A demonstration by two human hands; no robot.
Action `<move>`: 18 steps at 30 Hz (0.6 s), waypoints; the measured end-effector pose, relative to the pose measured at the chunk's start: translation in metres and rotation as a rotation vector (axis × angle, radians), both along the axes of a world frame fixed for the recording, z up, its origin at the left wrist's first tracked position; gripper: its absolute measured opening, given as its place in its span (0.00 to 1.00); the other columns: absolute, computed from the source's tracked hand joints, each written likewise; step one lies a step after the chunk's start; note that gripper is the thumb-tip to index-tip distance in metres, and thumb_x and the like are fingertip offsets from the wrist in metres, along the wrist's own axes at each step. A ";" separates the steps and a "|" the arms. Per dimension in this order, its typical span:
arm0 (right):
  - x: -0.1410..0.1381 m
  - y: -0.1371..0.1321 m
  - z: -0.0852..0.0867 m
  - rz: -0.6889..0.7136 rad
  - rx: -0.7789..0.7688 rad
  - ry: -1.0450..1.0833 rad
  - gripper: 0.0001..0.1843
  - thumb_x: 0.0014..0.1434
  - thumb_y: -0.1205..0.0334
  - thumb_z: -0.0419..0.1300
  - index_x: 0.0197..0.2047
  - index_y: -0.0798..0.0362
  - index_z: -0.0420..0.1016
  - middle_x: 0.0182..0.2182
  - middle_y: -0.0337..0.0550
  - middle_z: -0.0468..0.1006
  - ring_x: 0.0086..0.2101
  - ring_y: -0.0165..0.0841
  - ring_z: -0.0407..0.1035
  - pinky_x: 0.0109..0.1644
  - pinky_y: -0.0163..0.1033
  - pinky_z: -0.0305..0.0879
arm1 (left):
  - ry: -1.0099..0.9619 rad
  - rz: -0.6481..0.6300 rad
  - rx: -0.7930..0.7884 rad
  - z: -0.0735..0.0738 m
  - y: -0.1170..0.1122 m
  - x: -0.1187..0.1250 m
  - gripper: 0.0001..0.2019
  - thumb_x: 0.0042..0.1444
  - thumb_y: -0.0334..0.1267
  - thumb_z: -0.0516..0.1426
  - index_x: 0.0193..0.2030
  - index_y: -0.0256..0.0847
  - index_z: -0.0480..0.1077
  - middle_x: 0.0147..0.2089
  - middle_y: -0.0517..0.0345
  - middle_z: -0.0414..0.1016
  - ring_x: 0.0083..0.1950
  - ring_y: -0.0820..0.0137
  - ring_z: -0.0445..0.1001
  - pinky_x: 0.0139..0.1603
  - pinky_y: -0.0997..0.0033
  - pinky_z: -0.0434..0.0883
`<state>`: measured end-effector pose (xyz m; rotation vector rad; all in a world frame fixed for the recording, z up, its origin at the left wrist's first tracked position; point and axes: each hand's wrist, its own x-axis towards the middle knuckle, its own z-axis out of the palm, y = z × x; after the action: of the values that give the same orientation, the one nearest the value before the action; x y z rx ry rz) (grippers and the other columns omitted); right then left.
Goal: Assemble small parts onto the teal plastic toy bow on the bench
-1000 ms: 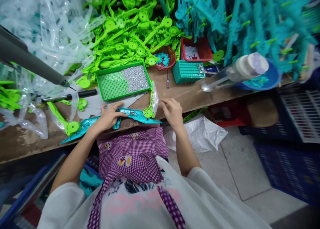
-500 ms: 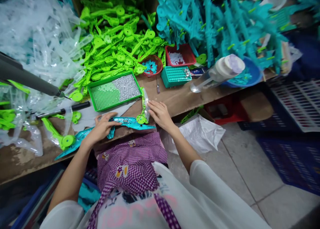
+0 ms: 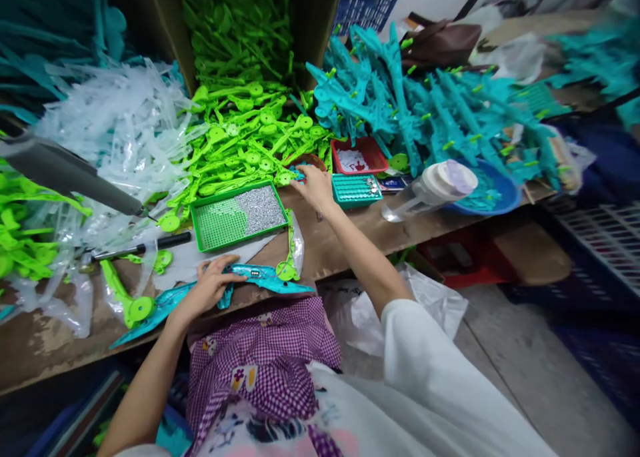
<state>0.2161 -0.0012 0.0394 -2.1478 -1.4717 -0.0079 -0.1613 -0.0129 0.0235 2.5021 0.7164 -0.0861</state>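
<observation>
A long teal plastic part (image 3: 270,278) lies along the front edge of the workbench, with a green lever piece with a round disc (image 3: 287,270) and a clear plastic piece (image 3: 297,244) at its right end. My left hand (image 3: 213,285) rests over the middle of the teal part, fingers closed on it. A second green lever (image 3: 139,309) sits at its left end. Over a small red basket (image 3: 320,160) of little teal pieces, my right hand (image 3: 316,189) reaches down with thumb and fingers drawn together. Whatever is between those fingertips is hidden.
Behind my left hand stands a green tray (image 3: 200,227) of small metal screws. An electric screwdriver (image 3: 75,174) hangs at left. Clear, green and teal parts are heaped behind. A red tray (image 3: 383,162), teal box (image 3: 350,197), bottle (image 3: 425,194) and blue bowl (image 3: 510,197) stand right.
My right hand has left the green lever and clear piece at the teal part's right end and moved up to the red basket. My left hand stays on the teal part. The view has tilted upward.
</observation>
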 end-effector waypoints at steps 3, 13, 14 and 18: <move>-0.005 0.000 -0.012 -0.030 -0.018 -0.013 0.34 0.57 0.48 0.63 0.62 0.55 0.64 0.58 0.60 0.71 0.57 0.52 0.65 0.59 0.63 0.54 | -0.016 0.015 0.000 -0.001 0.000 0.000 0.28 0.57 0.22 0.46 0.50 0.55 0.78 0.67 0.51 0.64 0.69 0.53 0.58 0.65 0.36 0.53; -0.037 0.025 0.002 0.109 0.011 -0.063 0.20 0.63 0.54 0.58 0.57 0.49 0.71 0.62 0.54 0.67 0.62 0.51 0.59 0.62 0.69 0.47 | -0.038 0.030 -0.015 -0.005 -0.002 -0.003 0.27 0.58 0.22 0.47 0.52 0.57 0.76 0.68 0.54 0.63 0.70 0.57 0.56 0.66 0.38 0.52; -0.043 0.028 0.005 0.145 0.028 -0.044 0.19 0.64 0.55 0.56 0.56 0.49 0.72 0.61 0.53 0.68 0.61 0.49 0.61 0.62 0.66 0.51 | -0.036 0.030 -0.023 -0.004 -0.002 -0.003 0.27 0.58 0.22 0.47 0.52 0.57 0.76 0.68 0.54 0.63 0.70 0.57 0.56 0.66 0.38 0.53; -0.060 0.049 0.012 0.328 0.009 0.030 0.17 0.64 0.57 0.56 0.53 0.51 0.75 0.58 0.51 0.71 0.57 0.45 0.66 0.59 0.58 0.59 | -0.022 0.034 -0.055 -0.003 -0.001 -0.002 0.28 0.56 0.21 0.47 0.51 0.56 0.77 0.68 0.54 0.62 0.70 0.56 0.57 0.66 0.38 0.53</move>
<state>0.1558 0.0482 0.0517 -1.8673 -1.7840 0.1343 -0.1634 -0.0138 0.0205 2.4337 0.7373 -0.0653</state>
